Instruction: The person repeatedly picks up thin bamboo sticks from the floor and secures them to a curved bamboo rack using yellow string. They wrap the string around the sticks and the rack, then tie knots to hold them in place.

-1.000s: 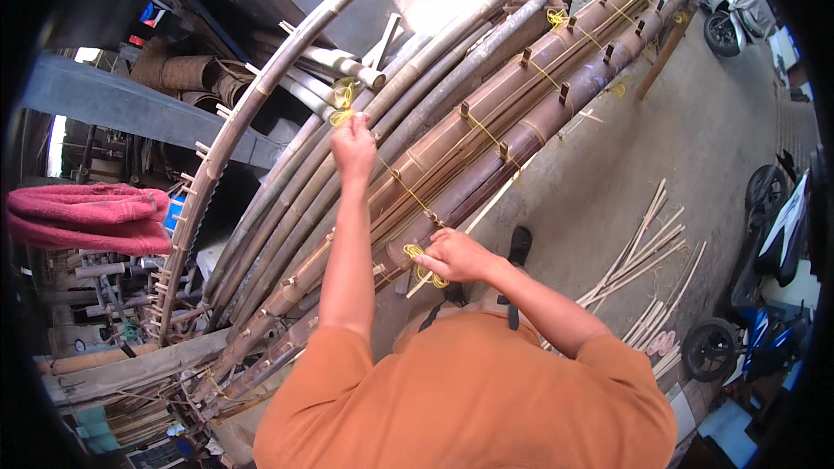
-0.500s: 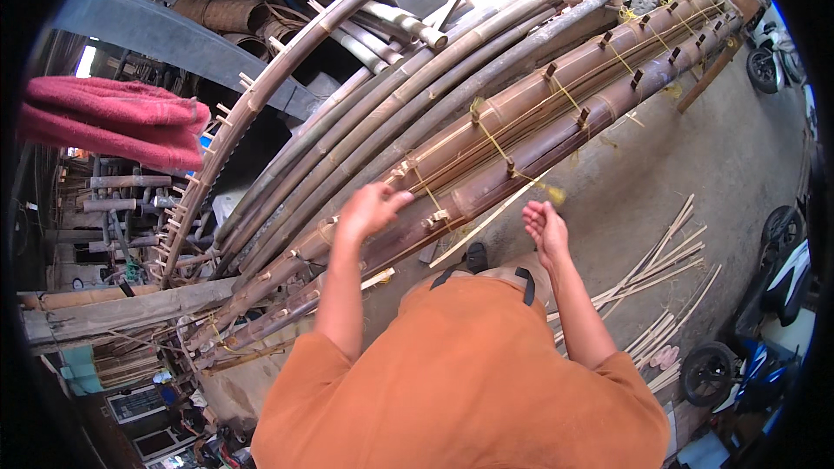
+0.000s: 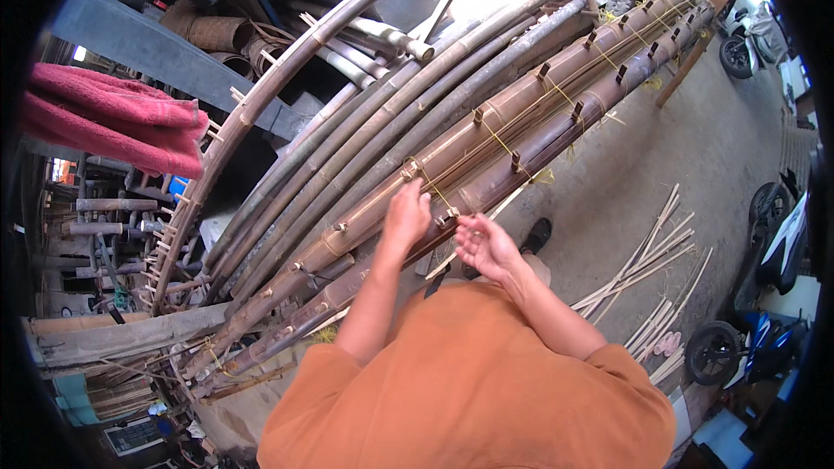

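Two long brown bamboo poles lie side by side before me: the far bamboo pole and the near bamboo pole. Short pegs stand in both, and yellow cord spans between them. Over the gap, by a pale peg on the far pole, my left hand has its fingers drawn together; whatever they may hold is hidden. My right hand is at the near pole, palm partly showing and fingers loosely bent apart. Its fingertips reach a pale peg beside the cord's end.
More curved bamboo poles lie beyond, with a pegged bamboo arch at left. A red towel hangs there. Split bamboo strips lie on the floor at right, near a parked motorcycle.
Both hands have come closer together over the poles. My left hand has moved right and its fingers have drawn in; my right hand has moved left and down to the near pole's peg.
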Motion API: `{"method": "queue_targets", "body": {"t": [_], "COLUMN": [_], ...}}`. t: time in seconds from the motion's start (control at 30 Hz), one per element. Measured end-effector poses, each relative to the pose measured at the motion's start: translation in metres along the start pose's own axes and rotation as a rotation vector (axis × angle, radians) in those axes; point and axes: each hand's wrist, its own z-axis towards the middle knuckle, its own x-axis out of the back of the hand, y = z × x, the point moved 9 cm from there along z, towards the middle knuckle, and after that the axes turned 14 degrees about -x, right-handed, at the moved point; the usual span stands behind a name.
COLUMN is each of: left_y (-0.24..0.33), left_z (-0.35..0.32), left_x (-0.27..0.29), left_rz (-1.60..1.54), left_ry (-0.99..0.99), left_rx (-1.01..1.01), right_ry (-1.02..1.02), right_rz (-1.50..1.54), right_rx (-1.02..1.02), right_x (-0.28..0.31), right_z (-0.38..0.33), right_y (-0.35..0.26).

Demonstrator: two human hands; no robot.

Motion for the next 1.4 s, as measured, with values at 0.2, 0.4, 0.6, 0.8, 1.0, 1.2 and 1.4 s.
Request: {"method": "queue_targets", "body": {"t": [0.2,0.4,0.6,0.8,1.0,1.2,1.4], "left_y": [-0.005,-0.018,-0.02,-0.014,-0.036,-0.197,-0.22], "left_z": [0.006,0.004,-0.006,0.004,0.113,0.09,0.111], "left_x": [-0.028,-0.037,-0.031,-0.027,0.039,-0.121,-0.123], "left_rz": [-0.286,-0.296,-0.456,-0.406,-0.879,0.196,0.127], "left_ry": [-0.273,-0.153,-0.148,-0.138,0.296,-0.178,-0.692], "left_rx": [0.265,0.161,0.31,0.266,0.278,0.003,0.1], "right_ry": [-0.051,0.302,-0.106,-0.006,0.014,-0.121,0.233], "right_rz": [-0.433,-1.889,-1.303,-2.036,-1.728,-0.777,0.181], "right_rx": [0.823,0.903,0.439,0.633,0.59,0.855,0.816], "right_x": [-0.104,-0.253,-0.212,-0.059,-0.061,-0.014,0.239], "right_z": [-0.018,0.046,0.045,-0.011,-0.01,-0.067,-0.133], "right_y": [-0.043,-0.084,-0.103,-0.007,0.002,-0.071,-0.132]}}
